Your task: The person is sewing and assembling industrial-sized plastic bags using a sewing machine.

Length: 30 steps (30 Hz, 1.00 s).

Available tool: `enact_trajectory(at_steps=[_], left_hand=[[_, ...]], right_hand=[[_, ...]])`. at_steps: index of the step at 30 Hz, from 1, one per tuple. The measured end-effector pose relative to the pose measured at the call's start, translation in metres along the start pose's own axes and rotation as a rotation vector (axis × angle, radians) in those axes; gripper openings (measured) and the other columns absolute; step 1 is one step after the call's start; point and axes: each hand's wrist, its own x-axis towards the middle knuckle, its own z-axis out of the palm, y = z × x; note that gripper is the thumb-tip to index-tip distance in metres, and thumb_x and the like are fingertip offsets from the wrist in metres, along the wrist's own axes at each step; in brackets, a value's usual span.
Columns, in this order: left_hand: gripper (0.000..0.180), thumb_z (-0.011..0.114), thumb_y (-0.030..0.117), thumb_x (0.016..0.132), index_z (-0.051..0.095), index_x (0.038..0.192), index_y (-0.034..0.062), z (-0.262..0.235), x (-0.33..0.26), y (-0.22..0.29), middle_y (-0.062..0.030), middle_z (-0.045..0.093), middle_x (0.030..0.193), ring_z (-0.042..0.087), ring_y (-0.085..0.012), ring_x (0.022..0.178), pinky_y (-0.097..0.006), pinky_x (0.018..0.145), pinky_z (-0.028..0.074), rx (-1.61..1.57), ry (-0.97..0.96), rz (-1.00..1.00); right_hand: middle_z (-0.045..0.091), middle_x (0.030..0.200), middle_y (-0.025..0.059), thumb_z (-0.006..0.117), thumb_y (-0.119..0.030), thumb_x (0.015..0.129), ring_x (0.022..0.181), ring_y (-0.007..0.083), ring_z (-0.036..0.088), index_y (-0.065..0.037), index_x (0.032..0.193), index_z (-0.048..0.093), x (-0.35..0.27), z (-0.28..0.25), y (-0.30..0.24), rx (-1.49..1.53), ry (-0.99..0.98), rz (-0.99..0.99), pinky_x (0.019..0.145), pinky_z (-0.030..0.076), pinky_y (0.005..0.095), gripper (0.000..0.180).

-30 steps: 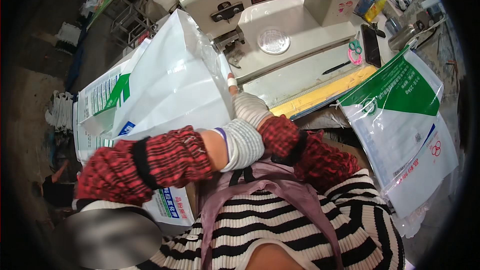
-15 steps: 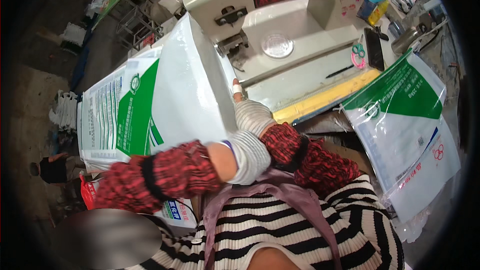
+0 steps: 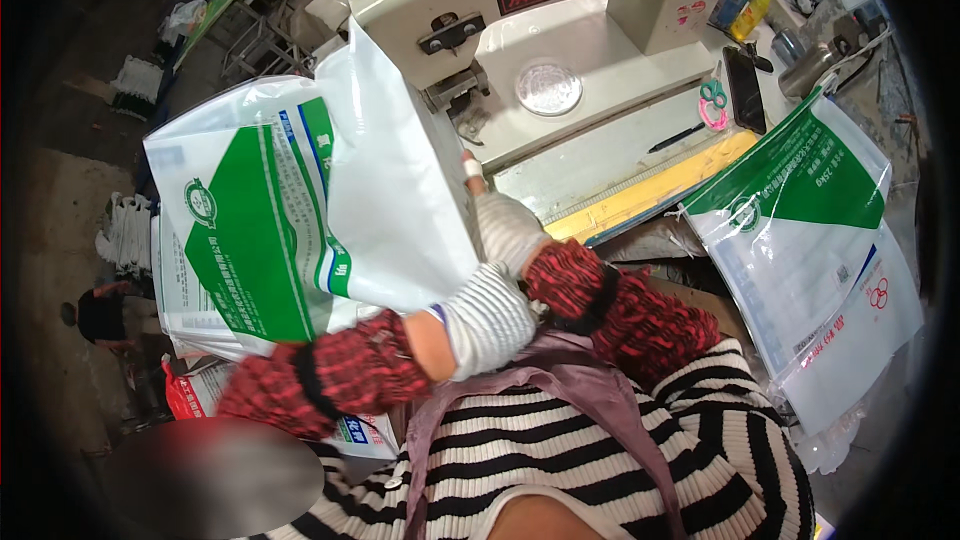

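White-and-green woven sack [image 3: 300, 210] held up just left of the cream sewing machine [image 3: 520, 30], its edge close by the needle head; seam looks not yet run, so stitching seems still to do. Left hand [image 3: 485, 320] in a ribbed knit glove, fingers closed on the sack's lower corner. Right hand [image 3: 505, 225], gloved, one taped finger, rests at the sack's right edge; grip hidden, cannot tell. Glossy sack [image 3: 810, 240] lies right of the machine. Pink scissors [image 3: 713, 105] on its flat bed.
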Motion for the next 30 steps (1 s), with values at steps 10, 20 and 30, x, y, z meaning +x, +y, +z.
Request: enact_trajectory(at_steps=[10, 20, 30], left_hand=[[0.022, 0.055, 0.023, 0.084, 0.068, 0.077, 0.0068, -0.059, -0.017, -0.061, -0.0104, 0.06, 0.065, 0.054, -0.0255, 0.058, -0.034, 0.058, 0.048, -0.299, 0.113, 0.058], [0.017, 0.055, 0.021, 0.089, 0.06, 0.093, 0.0054, 0.018, -0.012, -0.084, -0.0005, 0.059, 0.074, 0.053, -0.0103, 0.065, -0.027, 0.06, 0.046, -1.622, 0.764, -0.863], [0.044, 0.055, 0.017, 0.081, 0.048, 0.117, -0.0062, 0.053, -0.024, -0.11, -0.0286, 0.061, 0.098, 0.061, -0.0426, 0.084, -0.046, 0.074, 0.05, -0.194, 0.181, -0.762]], right_hand=[[0.067, 0.096, 0.0182, 0.042, -0.013, 0.088, 0.088, 0.0333, 0.066, -0.003, 0.146, 0.013, 0.012, -0.048, -0.029, -0.174, -0.185, 0.046, 0.074, 0.052, 0.0451, 0.066], [0.065, 0.097, 0.0234, 0.052, -0.015, 0.083, 0.091, 0.0392, 0.061, -0.003, 0.143, 0.025, 0.006, -0.009, 0.005, 0.434, 0.144, -0.207, 0.083, 0.048, 0.0425, 0.066], [0.066, 0.093, 0.0137, 0.072, -0.027, 0.077, 0.082, 0.0169, 0.06, 0.007, 0.109, 0.058, -0.038, 0.048, 0.027, 1.352, -0.187, -0.085, 0.078, 0.048, 0.0285, 0.048]])
